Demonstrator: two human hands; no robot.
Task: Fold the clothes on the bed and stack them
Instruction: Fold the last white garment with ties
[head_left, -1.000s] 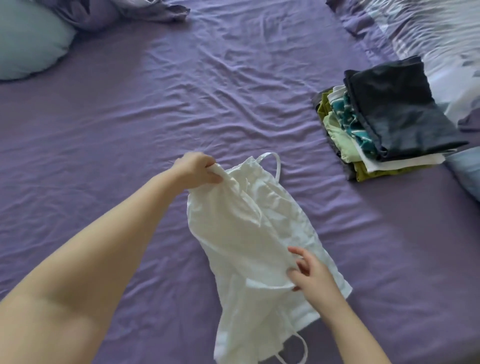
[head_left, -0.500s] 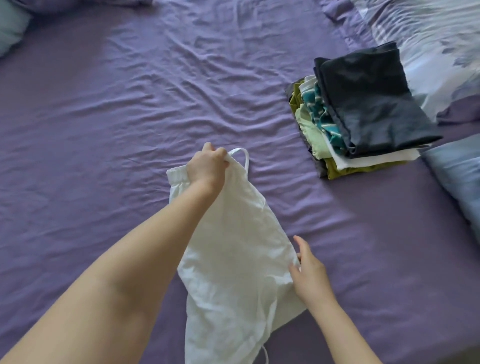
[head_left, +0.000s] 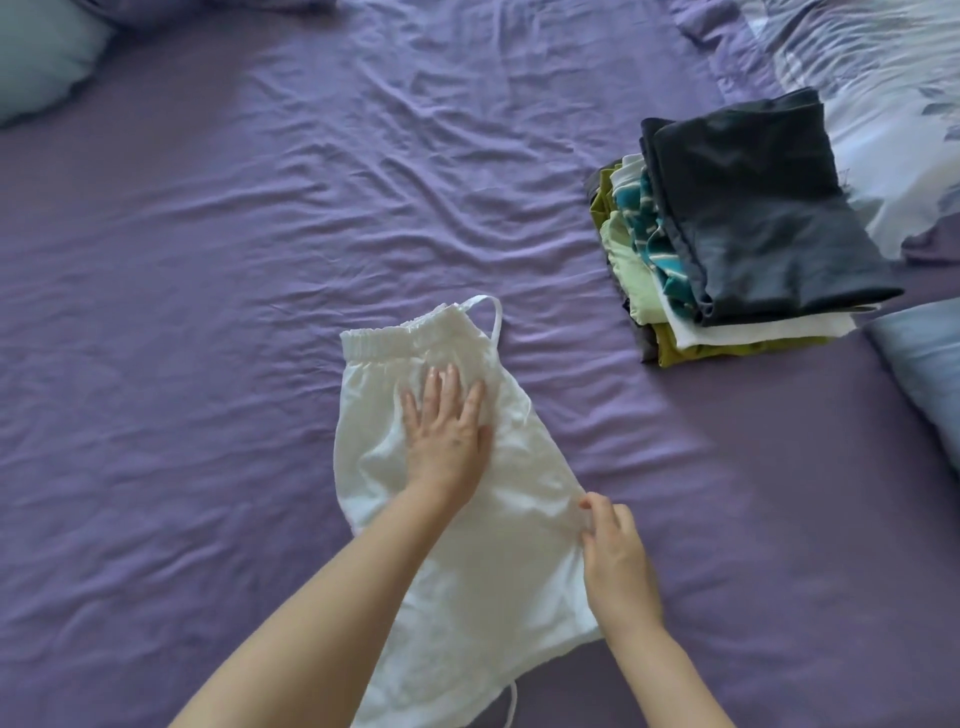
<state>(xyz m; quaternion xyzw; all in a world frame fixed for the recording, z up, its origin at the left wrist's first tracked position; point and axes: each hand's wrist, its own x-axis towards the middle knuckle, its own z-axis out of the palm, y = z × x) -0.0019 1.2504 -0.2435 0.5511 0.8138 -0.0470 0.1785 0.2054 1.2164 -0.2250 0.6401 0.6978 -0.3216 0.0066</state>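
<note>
Left hand (head_left: 445, 436) presses flat on white garment (head_left: 457, 519) mid-bed (head_left: 208, 260); right hand (head_left: 615, 556) pinches its right edge.

A white garment (head_left: 452, 499) is pressed flat on a purple bed (head_left: 218, 322) by the left hand (head_left: 447, 431); its edge is pinched by the right hand (head_left: 615, 556).

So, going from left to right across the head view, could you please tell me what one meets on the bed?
Pale blue pillow → white garment with the left hand flat on it → right hand at its right edge → stack of folded clothes → second blue pillow.
</note>
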